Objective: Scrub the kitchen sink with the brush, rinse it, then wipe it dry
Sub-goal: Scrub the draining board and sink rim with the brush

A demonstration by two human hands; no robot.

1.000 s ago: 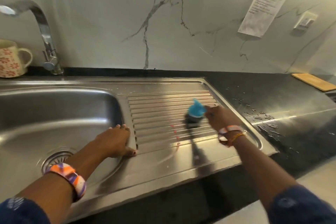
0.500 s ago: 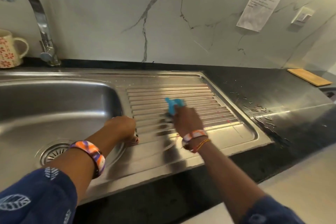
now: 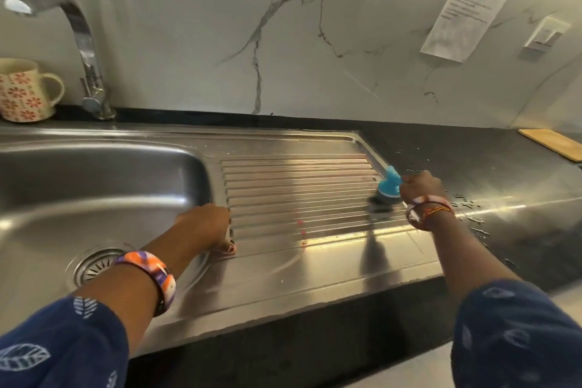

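Your right hand (image 3: pixel 420 187) grips a blue-handled brush (image 3: pixel 388 187), its dark bristles pressed on the right end of the ribbed steel drainboard (image 3: pixel 299 186). Your left hand (image 3: pixel 204 225) rests on the sink (image 3: pixel 94 186) rim beside the basin, fingers curled downward, holding nothing. Scrubbing looks underway; rinsing and wiping dry remain. Water beads on the glossy black desk (image 3: pixel 491 173).

Printed paper sheet (image 3: pixel 475 0) on marble wall, up and right of sink (image 3: pixel 283 277): lines of text present, too blurred to read. No other legible text, brand, number or sign.
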